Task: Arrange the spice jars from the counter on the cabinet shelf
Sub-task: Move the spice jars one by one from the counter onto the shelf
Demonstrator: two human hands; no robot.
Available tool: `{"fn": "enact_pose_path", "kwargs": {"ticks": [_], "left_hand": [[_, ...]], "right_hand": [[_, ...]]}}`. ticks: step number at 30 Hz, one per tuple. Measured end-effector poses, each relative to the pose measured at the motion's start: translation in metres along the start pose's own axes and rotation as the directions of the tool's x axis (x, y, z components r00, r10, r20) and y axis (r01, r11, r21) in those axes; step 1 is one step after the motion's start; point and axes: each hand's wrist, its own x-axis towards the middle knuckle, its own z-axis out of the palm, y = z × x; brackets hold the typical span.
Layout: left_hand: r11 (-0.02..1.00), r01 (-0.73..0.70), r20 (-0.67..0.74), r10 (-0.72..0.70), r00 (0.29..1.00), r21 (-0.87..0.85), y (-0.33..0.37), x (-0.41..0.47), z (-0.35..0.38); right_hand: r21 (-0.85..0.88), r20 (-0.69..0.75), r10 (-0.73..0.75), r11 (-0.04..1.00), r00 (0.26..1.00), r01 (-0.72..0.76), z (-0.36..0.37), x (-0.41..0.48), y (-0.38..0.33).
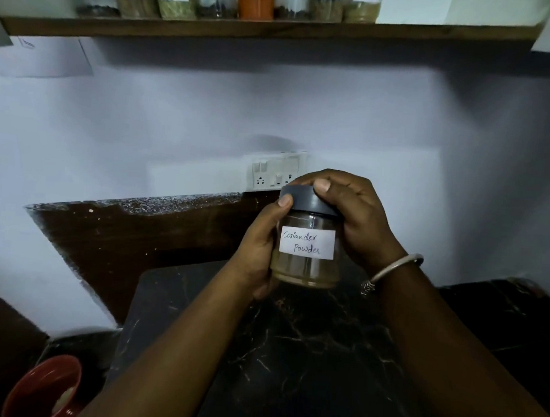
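we had the clear glass jar of tan powder with the white "Coriander Powder" label [306,250] up above the dark marble counter [293,349] | left hand [260,245] wrapped round its side | right hand [351,208] curled over the grey lid [308,203] | wooden shelf [267,30] overhead

What we count
Eight shelf jars [256,5], one coriander jar [306,250], our left hand [259,254] and right hand [354,217], one red cup [43,387], one switchboard [276,171], one bangle [396,267].
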Motion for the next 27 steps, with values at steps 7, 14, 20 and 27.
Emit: {"fn": "enact_pose_path", "kwargs": {"ticks": [7,14,20,27], "left_hand": [[0.999,-0.009,0.034,0.01,0.999,-0.035,0.006,-0.003,0.02],[0.997,-0.055,0.109,0.05,0.993,0.049,0.03,0.01,0.047],[0.966,-0.231,0.238,0.198,0.951,0.119,0.069,0.067,0.1],[0.854,-0.382,0.234,0.315,0.92,0.352,0.116,0.143,0.161]], "right_hand": [[0.0,-0.056,-0.03,1.0,0.998,0.03,-0.003,-0.007,-0.024],[-0.211,-0.269,-0.082,0.977,0.96,0.025,-0.014,-0.024,-0.069],[-0.653,-0.171,-0.188,0.757,0.967,0.032,-0.042,-0.034,-0.114],[-0.686,-0.208,-0.213,0.727,0.955,0.013,-0.092,0.045,-0.152]]}}
